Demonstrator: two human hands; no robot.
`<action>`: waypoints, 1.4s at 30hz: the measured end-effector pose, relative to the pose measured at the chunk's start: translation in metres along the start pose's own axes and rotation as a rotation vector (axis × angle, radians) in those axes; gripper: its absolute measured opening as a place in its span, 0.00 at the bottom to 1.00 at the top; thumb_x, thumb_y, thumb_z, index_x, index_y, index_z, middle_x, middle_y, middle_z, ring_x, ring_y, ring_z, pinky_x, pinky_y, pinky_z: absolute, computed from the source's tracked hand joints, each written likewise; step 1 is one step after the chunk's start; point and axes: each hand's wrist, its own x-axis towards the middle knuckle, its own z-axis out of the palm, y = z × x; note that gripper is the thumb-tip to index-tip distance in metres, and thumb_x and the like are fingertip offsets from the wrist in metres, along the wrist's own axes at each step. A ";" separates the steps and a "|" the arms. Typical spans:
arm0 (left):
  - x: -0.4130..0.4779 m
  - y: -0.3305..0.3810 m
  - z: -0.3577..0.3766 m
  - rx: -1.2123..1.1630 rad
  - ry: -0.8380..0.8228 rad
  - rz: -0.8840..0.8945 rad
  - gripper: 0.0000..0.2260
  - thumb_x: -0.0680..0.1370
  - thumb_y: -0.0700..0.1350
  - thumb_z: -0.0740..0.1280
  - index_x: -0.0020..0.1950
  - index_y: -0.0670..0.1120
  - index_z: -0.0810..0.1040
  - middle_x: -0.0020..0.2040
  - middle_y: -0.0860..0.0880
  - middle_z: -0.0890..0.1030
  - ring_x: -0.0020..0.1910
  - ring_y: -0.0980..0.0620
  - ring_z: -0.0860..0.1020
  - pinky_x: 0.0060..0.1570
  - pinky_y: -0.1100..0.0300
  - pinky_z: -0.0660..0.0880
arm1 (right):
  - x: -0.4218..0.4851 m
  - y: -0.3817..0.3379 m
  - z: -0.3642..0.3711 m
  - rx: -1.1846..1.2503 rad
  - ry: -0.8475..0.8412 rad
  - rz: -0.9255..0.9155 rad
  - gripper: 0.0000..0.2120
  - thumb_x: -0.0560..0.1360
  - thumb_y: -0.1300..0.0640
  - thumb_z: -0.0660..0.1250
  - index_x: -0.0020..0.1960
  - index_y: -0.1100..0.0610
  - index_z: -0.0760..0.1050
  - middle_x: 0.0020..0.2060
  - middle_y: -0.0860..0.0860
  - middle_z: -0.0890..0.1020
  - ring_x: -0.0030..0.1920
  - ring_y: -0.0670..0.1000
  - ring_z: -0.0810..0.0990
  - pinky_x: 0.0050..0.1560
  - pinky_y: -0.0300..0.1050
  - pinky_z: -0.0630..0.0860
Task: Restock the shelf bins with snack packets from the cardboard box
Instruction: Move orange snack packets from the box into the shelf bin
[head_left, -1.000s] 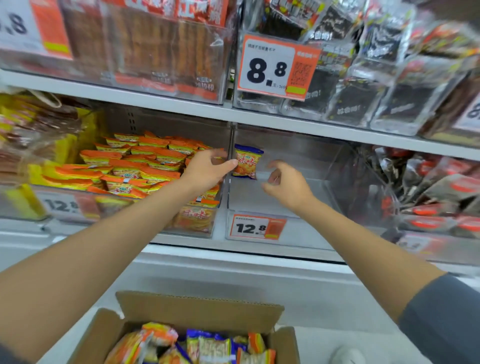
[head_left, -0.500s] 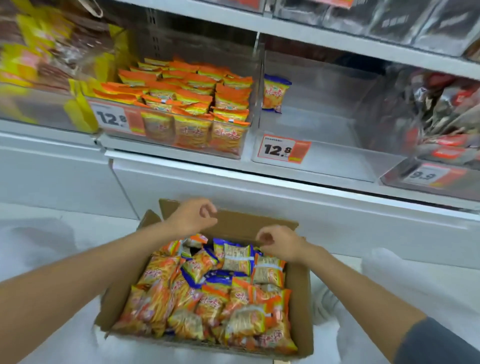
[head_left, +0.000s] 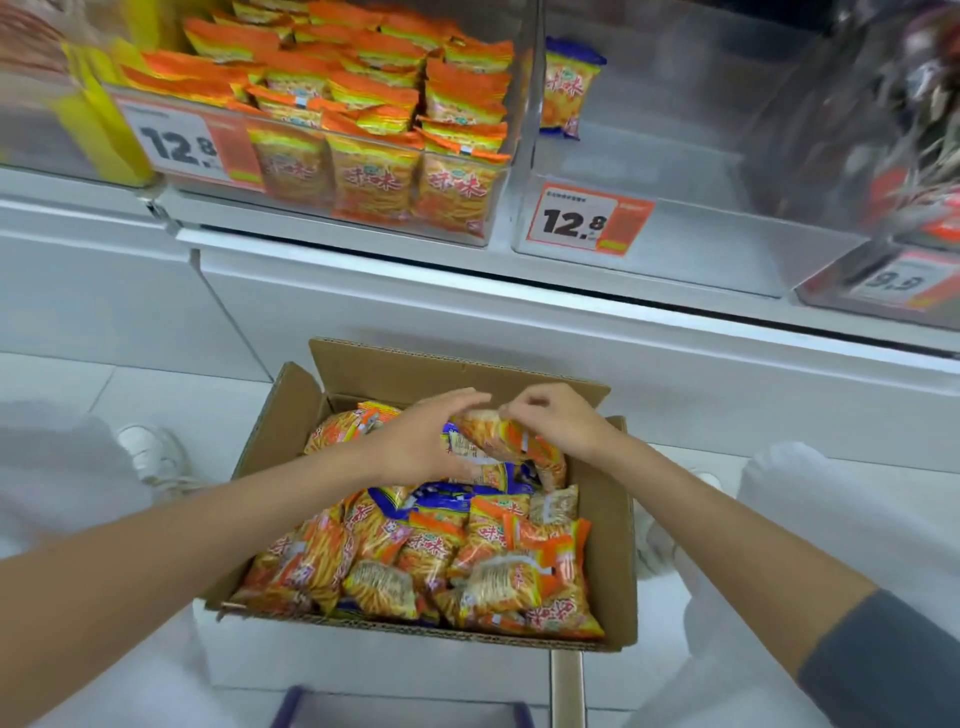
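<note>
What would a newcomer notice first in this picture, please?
A cardboard box crammed with orange packets sits low in the centre, with the right hand pinching one packet at its far end beside the left hand. Above, the left bin is full, while the right bin holds a lone packet.
</note>
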 end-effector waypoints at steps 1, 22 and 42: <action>0.000 0.001 0.002 0.007 0.035 0.022 0.30 0.72 0.55 0.74 0.71 0.58 0.68 0.69 0.60 0.72 0.67 0.57 0.69 0.65 0.57 0.69 | -0.004 -0.009 0.001 0.085 -0.017 -0.007 0.14 0.79 0.45 0.63 0.43 0.52 0.80 0.41 0.50 0.83 0.41 0.50 0.80 0.47 0.43 0.75; -0.011 -0.056 -0.015 -0.511 0.091 -0.481 0.39 0.72 0.63 0.71 0.76 0.54 0.56 0.70 0.52 0.71 0.61 0.50 0.76 0.57 0.52 0.77 | 0.020 0.007 0.039 0.005 -0.244 -0.109 0.05 0.74 0.56 0.73 0.49 0.52 0.82 0.42 0.50 0.83 0.40 0.53 0.81 0.45 0.49 0.77; -0.033 0.076 -0.170 -0.689 0.532 -0.063 0.42 0.73 0.66 0.67 0.79 0.49 0.53 0.74 0.51 0.66 0.71 0.48 0.69 0.63 0.51 0.74 | -0.012 -0.195 -0.106 0.028 0.375 -0.596 0.14 0.73 0.62 0.73 0.58 0.55 0.78 0.47 0.46 0.82 0.45 0.42 0.80 0.50 0.37 0.77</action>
